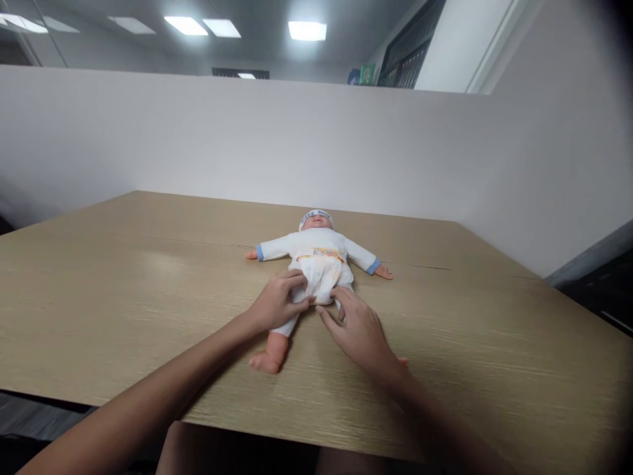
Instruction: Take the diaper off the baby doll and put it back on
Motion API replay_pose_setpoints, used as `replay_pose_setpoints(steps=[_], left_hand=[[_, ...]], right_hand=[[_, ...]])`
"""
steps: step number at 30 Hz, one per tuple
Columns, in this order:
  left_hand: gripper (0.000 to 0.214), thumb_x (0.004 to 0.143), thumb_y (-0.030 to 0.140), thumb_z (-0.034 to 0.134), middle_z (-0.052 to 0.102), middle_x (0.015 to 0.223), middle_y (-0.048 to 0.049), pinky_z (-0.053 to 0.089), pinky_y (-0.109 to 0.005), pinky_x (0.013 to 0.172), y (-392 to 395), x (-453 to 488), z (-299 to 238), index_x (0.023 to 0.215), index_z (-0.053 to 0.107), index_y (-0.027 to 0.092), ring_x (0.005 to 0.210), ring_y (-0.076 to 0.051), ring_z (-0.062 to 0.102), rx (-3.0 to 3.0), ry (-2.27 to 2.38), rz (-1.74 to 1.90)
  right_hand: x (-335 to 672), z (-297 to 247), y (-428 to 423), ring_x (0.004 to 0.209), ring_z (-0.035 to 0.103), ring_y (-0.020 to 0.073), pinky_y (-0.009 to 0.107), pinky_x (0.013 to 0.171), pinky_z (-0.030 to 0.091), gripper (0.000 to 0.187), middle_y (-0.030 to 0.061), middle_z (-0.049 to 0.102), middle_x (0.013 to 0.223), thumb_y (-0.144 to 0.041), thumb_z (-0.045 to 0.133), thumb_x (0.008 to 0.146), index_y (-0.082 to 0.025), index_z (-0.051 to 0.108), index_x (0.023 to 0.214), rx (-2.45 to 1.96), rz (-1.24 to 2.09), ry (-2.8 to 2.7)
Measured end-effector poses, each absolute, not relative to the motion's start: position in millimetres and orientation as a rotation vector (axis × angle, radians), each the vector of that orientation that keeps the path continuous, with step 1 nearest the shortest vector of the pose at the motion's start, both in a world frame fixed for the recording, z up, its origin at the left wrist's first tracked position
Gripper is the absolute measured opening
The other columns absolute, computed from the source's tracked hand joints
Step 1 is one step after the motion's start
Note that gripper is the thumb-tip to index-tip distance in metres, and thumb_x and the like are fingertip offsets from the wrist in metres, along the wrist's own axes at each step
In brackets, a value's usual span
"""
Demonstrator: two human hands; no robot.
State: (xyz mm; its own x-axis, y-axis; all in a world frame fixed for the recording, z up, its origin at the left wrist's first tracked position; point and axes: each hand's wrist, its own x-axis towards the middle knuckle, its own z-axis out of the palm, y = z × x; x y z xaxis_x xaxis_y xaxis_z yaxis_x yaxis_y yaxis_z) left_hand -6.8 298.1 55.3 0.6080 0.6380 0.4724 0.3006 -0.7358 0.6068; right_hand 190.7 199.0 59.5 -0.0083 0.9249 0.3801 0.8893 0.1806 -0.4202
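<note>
A baby doll (316, 249) lies on its back on the wooden table (123, 277), head away from me, arms spread. It wears a white long-sleeved suit with blue cuffs, a white cap and a diaper (322, 270) with a coloured band at the waist. My left hand (277, 302) rests on the doll's hip and thigh, fingers curled onto the left side of the diaper. My right hand (359, 330) lies over the doll's other leg, fingers pinching at the diaper's lower edge. One bare foot (264, 361) shows near the table's front.
A white partition wall (247, 138) stands behind the table and along its right side. The table's front edge runs just before my forearms. Ceiling lights and a dark window show above the partition.
</note>
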Motion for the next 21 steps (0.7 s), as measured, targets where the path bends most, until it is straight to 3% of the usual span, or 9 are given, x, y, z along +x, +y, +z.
replay_pose_setpoints(steps=[5,15,21], left_hand=[[0.028,0.097,0.04,0.067,0.063,0.093,-0.0032,0.044,-0.034,0.086,299.9,-7.5,52.6,0.08,0.054,0.022,0.092,-0.022,0.057,2.368,0.749,0.95],[0.025,0.098,0.041,0.068,0.063,0.104,-0.0054,0.046,-0.034,0.092,299.5,-9.2,54.9,0.086,0.06,0.021,0.097,-0.022,0.059,2.275,0.673,0.969],[0.028,0.098,0.04,0.067,0.064,0.099,-0.004,0.044,-0.032,0.09,297.5,-8.5,58.2,0.081,0.054,0.022,0.097,-0.022,0.057,2.277,0.662,0.976]], right_hand=[[190.9,58.6,200.1,0.077,0.062,0.0221,0.033,0.065,0.037,0.011,0.004,0.07,0.095,-0.037,0.062,0.1,-0.026,0.062,0.097,-1.685,0.081,-1.878],[191.6,56.0,200.0,0.08,0.061,0.0212,0.033,0.07,0.041,0.012,0.0042,0.069,0.101,-0.036,0.061,0.1,-0.025,0.06,0.097,-1.667,0.105,-1.851],[191.6,58.2,199.1,0.077,0.062,0.0222,0.033,0.07,0.04,0.016,0.0005,0.065,0.084,-0.04,0.064,0.097,-0.026,0.061,0.102,-1.719,0.172,-1.802]])
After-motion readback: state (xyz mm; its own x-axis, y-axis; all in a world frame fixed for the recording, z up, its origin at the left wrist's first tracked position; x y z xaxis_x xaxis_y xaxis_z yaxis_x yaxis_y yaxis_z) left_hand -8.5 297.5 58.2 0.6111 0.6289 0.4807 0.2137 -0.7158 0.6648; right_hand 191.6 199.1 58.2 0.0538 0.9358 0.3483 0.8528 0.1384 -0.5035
